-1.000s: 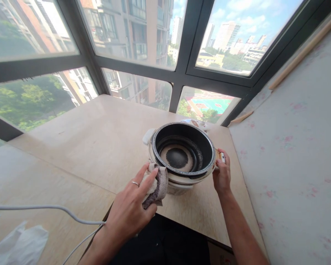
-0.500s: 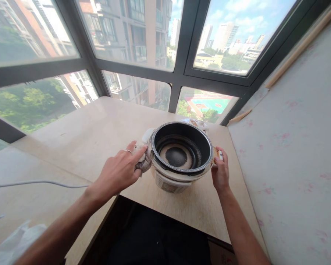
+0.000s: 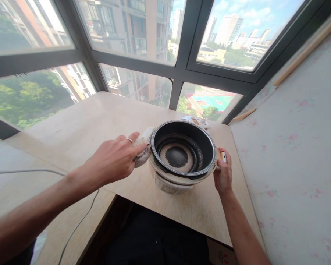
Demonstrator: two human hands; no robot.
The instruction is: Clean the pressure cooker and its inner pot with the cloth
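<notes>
A white electric cooker (image 3: 171,184) with a dark, stained inner bowl (image 3: 182,151) stands near the front edge of a beige counter (image 3: 93,125). My left hand (image 3: 113,160), a ring on one finger, is closed on a grey and white cloth (image 3: 142,154) and presses it against the cooker's left side, by its left handle. My right hand (image 3: 223,173) grips the cooker's right handle (image 3: 220,156). The cooker's lid is not in view.
A white cord (image 3: 77,224) runs across the counter's lower left and over its edge. Large windows with dark frames (image 3: 179,73) close the back. A pale wall (image 3: 298,158) with faint pink spots stands to the right. A dark gap (image 3: 160,239) lies below the counter's front edge.
My left hand has carried the cloth from the cooker's front left up along its left side to the left handle. The right hand stays on the right handle. The white bag has left the view.
</notes>
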